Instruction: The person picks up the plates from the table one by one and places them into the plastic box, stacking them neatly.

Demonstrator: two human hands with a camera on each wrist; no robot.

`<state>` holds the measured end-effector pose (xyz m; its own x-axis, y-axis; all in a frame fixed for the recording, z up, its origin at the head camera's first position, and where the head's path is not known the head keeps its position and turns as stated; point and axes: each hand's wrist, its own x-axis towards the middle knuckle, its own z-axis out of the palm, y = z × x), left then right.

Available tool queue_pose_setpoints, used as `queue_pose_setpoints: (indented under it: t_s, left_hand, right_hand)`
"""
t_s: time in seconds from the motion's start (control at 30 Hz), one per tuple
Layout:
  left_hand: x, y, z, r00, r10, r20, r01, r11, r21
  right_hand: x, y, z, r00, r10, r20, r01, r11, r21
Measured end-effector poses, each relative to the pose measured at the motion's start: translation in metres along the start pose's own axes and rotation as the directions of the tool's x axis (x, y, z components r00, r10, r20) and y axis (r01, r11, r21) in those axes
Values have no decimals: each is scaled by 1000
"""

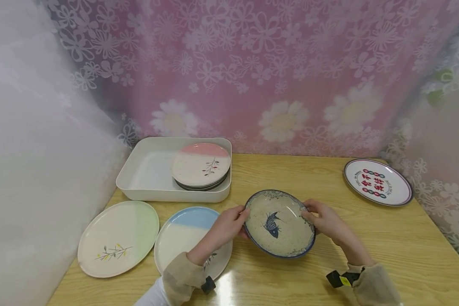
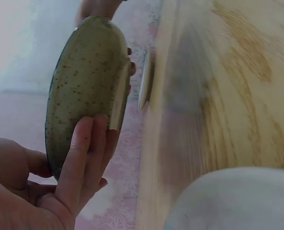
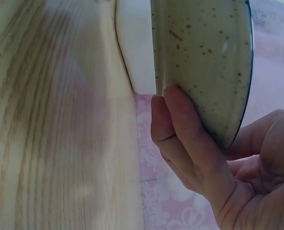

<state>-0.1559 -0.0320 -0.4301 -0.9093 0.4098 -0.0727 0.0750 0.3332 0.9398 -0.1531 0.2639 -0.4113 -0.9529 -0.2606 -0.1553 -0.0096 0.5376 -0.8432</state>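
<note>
Both hands hold a shallow bowl [image 1: 287,231] with a blue rim and a blue fish painted inside, raised over the wooden table. My left hand [image 1: 231,223] grips its left edge, thumb on the rim and fingers spread under the speckled underside [image 2: 86,72]. On the opposite edge my right hand [image 1: 325,221] pinches the rim, fingertips [image 3: 177,103] against the foot ring below. The bowl tilts a little in the head view. Beneath my left forearm lies a blue-and-cream plate [image 1: 179,242], partly covered by the arm.
A white bin [image 1: 145,170] at the back left holds a stack of plates topped by a pink-and-cream plate [image 1: 199,165]. Left of the blue plate lies a green-and-cream plate [image 1: 114,238]. An oval plate with red lettering [image 1: 394,187] sits at the back right, near the curtain [image 1: 310,76].
</note>
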Motion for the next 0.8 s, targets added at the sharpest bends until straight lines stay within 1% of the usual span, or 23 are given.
queue_pose_setpoints:
  t_s: [0.07, 0.17, 0.23, 0.37, 0.5, 0.67, 0.8]
  left_hand:
    - [0, 1, -2, 1000, -25, 12, 25, 1000, -14]
    - [-1, 1, -4, 998, -51, 41, 53, 997, -58]
    - [0, 0, -4, 997, -54, 47, 57, 996, -70]
    - [1, -1, -4, 997, -57, 53, 64, 989, -132]
    - [1, -1, -5, 997, -56, 54, 65, 983, -172]
    - [1, -1, -6, 998, -47, 46, 54, 985, -164]
    - [1, -1, -8, 999, -39, 29, 42, 992, -122]
  right_hand:
    - [0, 0, 1, 1000, 3, -1, -3, 1000, 0]
    - [1, 2, 3, 1000, 3, -1, -3, 1000, 2]
    - [1, 3, 3, 1000, 4, -4, -4, 1000, 6]
    - [2, 3, 3, 1000, 1, -2, -1, 1000, 6]
    - [1, 0, 3, 1000, 6, -5, -6, 1000, -3]
    - [1, -1, 3, 1000, 9, -12, -9, 1000, -20]
    - [2, 0, 3, 1000, 17, -11, -17, 1000, -13]
